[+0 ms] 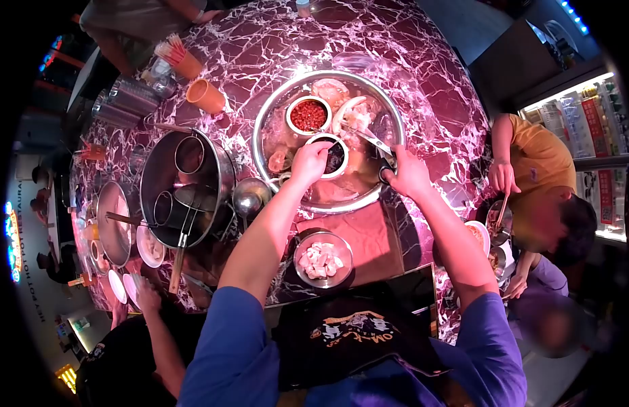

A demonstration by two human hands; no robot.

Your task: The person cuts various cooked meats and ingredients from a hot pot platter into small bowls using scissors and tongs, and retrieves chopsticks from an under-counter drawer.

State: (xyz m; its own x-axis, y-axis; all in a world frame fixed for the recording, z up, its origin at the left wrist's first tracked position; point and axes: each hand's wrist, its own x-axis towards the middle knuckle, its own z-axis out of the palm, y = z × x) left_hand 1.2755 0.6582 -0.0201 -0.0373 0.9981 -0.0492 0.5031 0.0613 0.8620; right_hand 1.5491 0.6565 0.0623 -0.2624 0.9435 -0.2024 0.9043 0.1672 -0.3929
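Note:
My left hand (310,163) is closed on the rim of a small white bowl of dark sauce (337,157). This bowl sits on a large round metal tray (259,129) in front of me. With my right hand (411,175) I grip a pair of scissors (375,142), whose blades point left over the tray. Near the blade tips lies a pale, curved piece of meat (350,114). Beside it on the tray stands a bowl of chopped red chili (308,115). Several other pieces of food lie around the bowls; their kinds are unclear.
A metal bowl of pale chunks (321,261) stands nearest me. To the left are a ladle (251,198), a big pot (223,163) with strainers, and an orange cup (206,96). A person's hands hold plates (118,286) at left. Another person (535,152) works at right.

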